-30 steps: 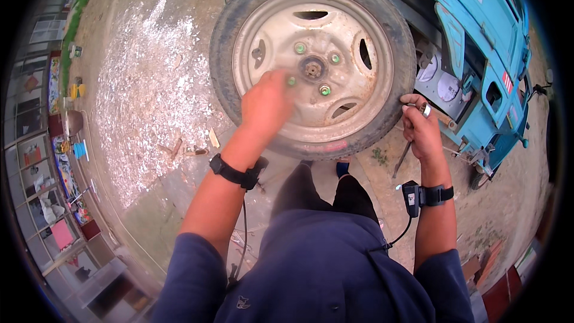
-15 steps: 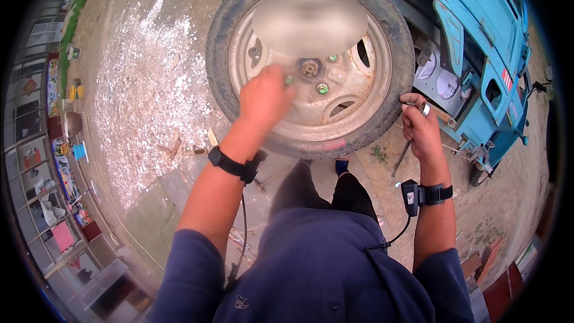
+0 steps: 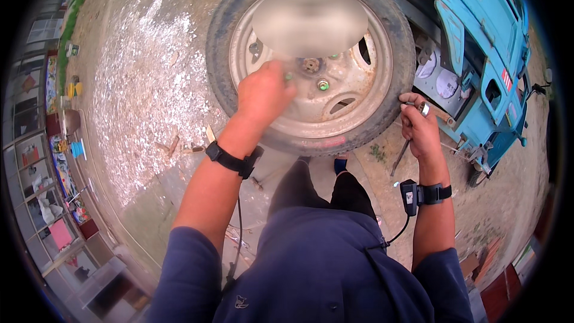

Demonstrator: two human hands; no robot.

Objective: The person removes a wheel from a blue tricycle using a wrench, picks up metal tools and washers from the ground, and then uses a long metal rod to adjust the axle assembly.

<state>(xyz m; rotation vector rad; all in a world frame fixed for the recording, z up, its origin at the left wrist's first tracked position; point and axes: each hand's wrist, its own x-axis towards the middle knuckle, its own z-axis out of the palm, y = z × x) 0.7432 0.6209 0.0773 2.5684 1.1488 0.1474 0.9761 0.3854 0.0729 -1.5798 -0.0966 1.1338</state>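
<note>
A worn wheel (image 3: 359, 121), its beige steel rim inside a black tyre, stands in front of me. My left hand (image 3: 264, 96) is at the left of its hub (image 3: 310, 66), fingers closed around a green wheel nut (image 3: 288, 76). How the fingertips sit on the nut is partly hidden. Another green nut (image 3: 323, 85) sits on the rim below the hub. My right hand (image 3: 420, 130), beside the tyre's lower right edge, grips a lug wrench (image 3: 401, 157); its silver socket end shows above the fist and its dark bar points down.
A turquoise truck (image 3: 472, 18) fills the upper right, with metal parts low on its side. Wood scraps (image 3: 173, 145) lie on the ground at left, near white flaky patches. Windowed buildings (image 3: 36, 161) line the left edge. A blurred oval covers the wheel's upper part.
My left hand has shifted very slightly up at the same nut, its fingers smeared a little by motion. The right hand and lug wrench stay nearly still.
</note>
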